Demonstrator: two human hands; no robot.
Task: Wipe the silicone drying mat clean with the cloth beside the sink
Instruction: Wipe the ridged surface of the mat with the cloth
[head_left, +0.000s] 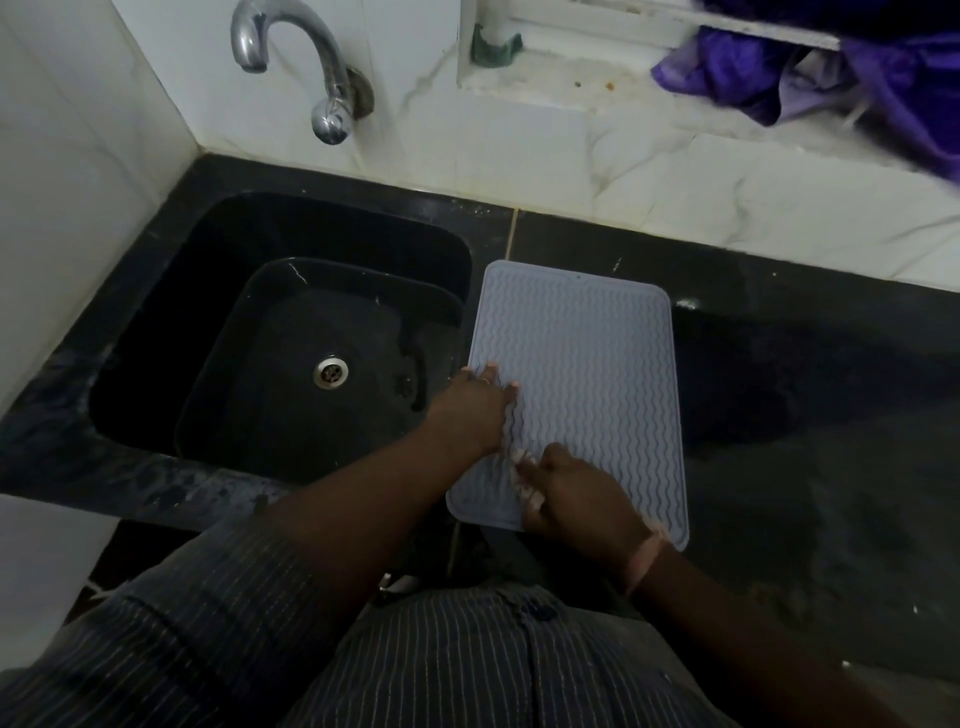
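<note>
A grey silicone drying mat (587, 364) with wavy ridges lies flat on the black counter, just right of the sink. My left hand (475, 408) rests palm down on the mat's left edge, fingers spread, holding nothing. My right hand (571, 493) lies on the mat's near left corner with its fingers pointing left, and nothing shows in it. A purple cloth (810, 78) is bunched on the white window ledge at the far right, well away from both hands.
A black sink (156, 332) with a steel drain (330, 371) sits at the left, and a chrome tap (311, 67) curves over it from the white wall. The dark counter (805, 389) stretches right of the mat. A green scrap (493, 49) lies on the ledge.
</note>
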